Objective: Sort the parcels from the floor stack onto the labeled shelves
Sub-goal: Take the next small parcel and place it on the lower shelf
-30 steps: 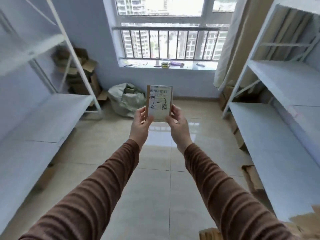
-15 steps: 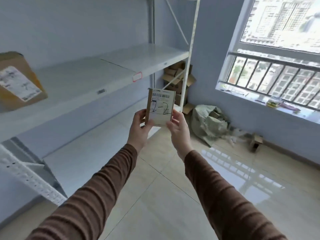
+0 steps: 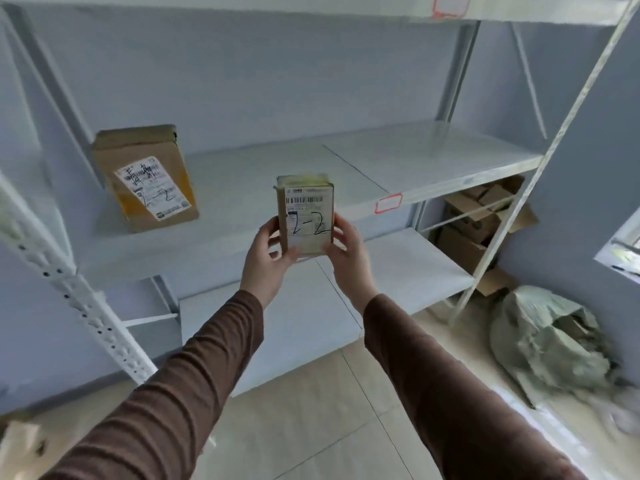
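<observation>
A brown cardboard parcel with a white label [image 3: 147, 178] leans upright on the white metal middle shelf [image 3: 426, 157]. The left hand [image 3: 265, 263] and right hand [image 3: 346, 258] clamp a small tan box marked "2-2" [image 3: 306, 214] between them, in front of that shelf's edge. A crumpled grey-green sack [image 3: 550, 344] lies on the floor.
</observation>
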Tool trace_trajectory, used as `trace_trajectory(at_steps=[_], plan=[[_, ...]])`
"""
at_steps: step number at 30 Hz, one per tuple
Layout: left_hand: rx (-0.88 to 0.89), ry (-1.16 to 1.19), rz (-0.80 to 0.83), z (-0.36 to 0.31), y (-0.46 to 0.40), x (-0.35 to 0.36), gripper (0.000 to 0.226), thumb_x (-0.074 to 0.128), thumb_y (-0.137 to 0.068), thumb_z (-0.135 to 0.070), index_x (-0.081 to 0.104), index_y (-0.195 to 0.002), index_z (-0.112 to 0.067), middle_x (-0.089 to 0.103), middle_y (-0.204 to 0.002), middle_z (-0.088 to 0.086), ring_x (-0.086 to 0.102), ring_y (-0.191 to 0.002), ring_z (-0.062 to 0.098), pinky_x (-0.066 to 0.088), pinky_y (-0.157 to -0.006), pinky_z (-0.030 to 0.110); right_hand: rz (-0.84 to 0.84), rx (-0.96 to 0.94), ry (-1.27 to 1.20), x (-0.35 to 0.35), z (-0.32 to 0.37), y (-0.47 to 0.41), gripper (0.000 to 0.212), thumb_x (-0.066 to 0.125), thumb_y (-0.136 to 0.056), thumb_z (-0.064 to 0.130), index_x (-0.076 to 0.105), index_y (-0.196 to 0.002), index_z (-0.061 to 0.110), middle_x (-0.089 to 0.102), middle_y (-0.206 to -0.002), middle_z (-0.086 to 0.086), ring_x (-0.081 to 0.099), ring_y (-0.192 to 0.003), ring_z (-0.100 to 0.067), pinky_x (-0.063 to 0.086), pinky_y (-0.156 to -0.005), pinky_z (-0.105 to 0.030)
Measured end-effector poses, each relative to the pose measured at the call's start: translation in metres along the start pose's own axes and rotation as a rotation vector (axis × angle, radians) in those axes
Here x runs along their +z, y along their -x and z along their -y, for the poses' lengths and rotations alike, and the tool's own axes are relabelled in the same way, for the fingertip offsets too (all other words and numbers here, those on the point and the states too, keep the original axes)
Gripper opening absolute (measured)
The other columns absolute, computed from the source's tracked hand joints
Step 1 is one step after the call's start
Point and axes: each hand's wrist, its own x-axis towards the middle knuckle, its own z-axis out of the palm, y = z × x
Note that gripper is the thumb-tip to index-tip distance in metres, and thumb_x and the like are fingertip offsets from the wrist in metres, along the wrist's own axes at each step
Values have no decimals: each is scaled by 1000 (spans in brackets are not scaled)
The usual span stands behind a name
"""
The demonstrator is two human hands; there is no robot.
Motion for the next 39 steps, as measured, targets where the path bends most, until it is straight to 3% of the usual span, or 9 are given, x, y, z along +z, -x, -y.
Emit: trace_trajectory(at_steps=[7, 14, 18, 21, 25, 28, 31, 36, 39], plan=[[-67, -155, -114, 24, -49, -35, 55, 79, -85, -24, 52, -133, -19, 63, -127, -7, 60, -112, 10, 50, -102, 39, 176, -52, 28, 47, -21, -67, 46, 50, -94, 3, 54, -138, 17, 61, -132, -5, 64, -118, -14, 56, -98, -40], [-2, -298, -106, 33, -89, -63, 41, 81, -82, -32, 60, -116, -21, 69, -115, -13, 63, -98, -3, 52, -89, 23, 148, -24, -6, 75, -27, -101, 30, 50, -100, 9, 58, -128, 18, 70, -122, 3, 66, -114, -12, 58, -93, -36], [27, -360, -48, 45, -102, -74, 40, 81, -82, -27, 57, -114, -21, 68, -118, -10, 64, -102, 5, 52, -88, 22, 147, -32, 12, 85, -35, -103, 25, 51, -101, 6, 56, -115, 26, 70, -122, 4, 66, -116, -10, 59, -89, -34], [46, -402, -48, 60, -109, -77, 38, 83, -79, -27, 53, -103, -21, 69, -108, -5, 67, -96, 8, 57, -85, 33, 139, -39, 75, 92, -43, -105, 27, 51, -102, 3, 49, -103, 30, 70, -117, 2, 67, -113, -9, 56, -84, -26], [14, -413, -60, 68, -124, -79, 43, 85, -74, -33, 49, -95, -24, 69, -100, -4, 69, -90, 12, 58, -80, 40, 144, -52, 160, 98, -45, -122, 13, 50, -102, 4, 48, -106, 16, 69, -111, 7, 68, -105, -5, 50, -76, -14], [-3, -421, -51, 68, -137, -81, 45, 81, -69, -44, 46, -91, -27, 68, -98, -4, 69, -89, 15, 58, -78, 42, 164, -56, 201, 101, -44, -136, 16, 50, -102, 4, 46, -105, 18, 67, -108, 10, 67, -100, -4, 44, -69, -7], [0, -462, -47, 68, -148, -83, 45, 74, -67, -53, 45, -90, -26, 66, -99, -2, 67, -91, 18, 57, -78, 44, 182, -43, 215, 104, -44, -147, 16, 51, -102, 5, 46, -106, 20, 67, -112, 9, 67, -105, -8, 45, -71, -12], [9, -506, -43, 71, -155, -84, 45, 82, -72, -39, 50, -96, -18, 61, -102, 2, 63, -93, 21, 55, -82, 44, 186, -10, 215, 106, -48, -159, 15, 55, -99, 10, 50, -108, 21, 69, -115, 11, 66, -106, -8, 44, -71, -25], [3, -522, -62, 73, -152, -86, 55, 85, -74, -41, 50, -108, -17, 58, -112, 1, 62, -100, 19, 55, -86, 41, 185, 61, 206, 101, -54, -160, 30, 61, -96, 19, 51, -124, 21, 65, -131, 7, 62, -115, -9, 49, -78, -31]])
